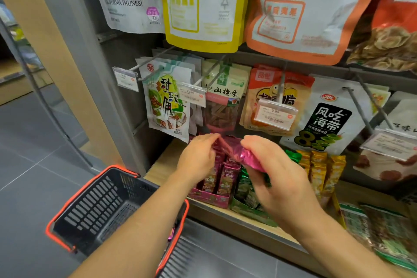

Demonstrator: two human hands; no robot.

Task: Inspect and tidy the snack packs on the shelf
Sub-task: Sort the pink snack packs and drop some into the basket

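Snack pack (234,151), magenta foil, one, held just above the magenta display box (209,198) on the shelf (162,165). My left hand (198,160) pinches its left end and my right hand (277,171) grips its right end. Risks, as I judge them: a hard pull between the hands could tear the foil; a slack grip could drop it onto the standing packs (228,178) and topple them. Counted: two hands, one magenta display box, one green box (250,212), one basket (101,205).

- Bare left hand (197,162), uncovered to the wrist.
- Bare left forearm (135,232), skin showing along its whole visible length.
- Bare right hand (279,183).
- Bare right forearm (338,241), likewise uncovered.
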